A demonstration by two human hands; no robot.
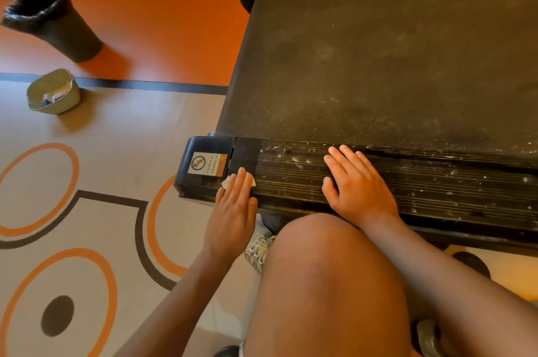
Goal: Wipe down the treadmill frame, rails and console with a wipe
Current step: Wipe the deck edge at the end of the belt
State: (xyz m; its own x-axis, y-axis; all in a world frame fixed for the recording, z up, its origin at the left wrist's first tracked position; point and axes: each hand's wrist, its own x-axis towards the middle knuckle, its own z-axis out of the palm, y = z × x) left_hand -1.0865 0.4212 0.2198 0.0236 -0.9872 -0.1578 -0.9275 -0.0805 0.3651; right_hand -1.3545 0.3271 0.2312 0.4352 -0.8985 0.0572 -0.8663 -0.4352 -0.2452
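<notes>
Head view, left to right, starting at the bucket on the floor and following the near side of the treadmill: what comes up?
Green bucket → end cap with the warning sticker → left hand pressing the wipe → right hand flat on the ribbed side rail.

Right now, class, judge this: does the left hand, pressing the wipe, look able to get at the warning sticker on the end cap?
Probably yes. The left hand lies flat on the wipe right beside the warning sticker, with nothing between them; the right hand rests further along the rail.
</notes>
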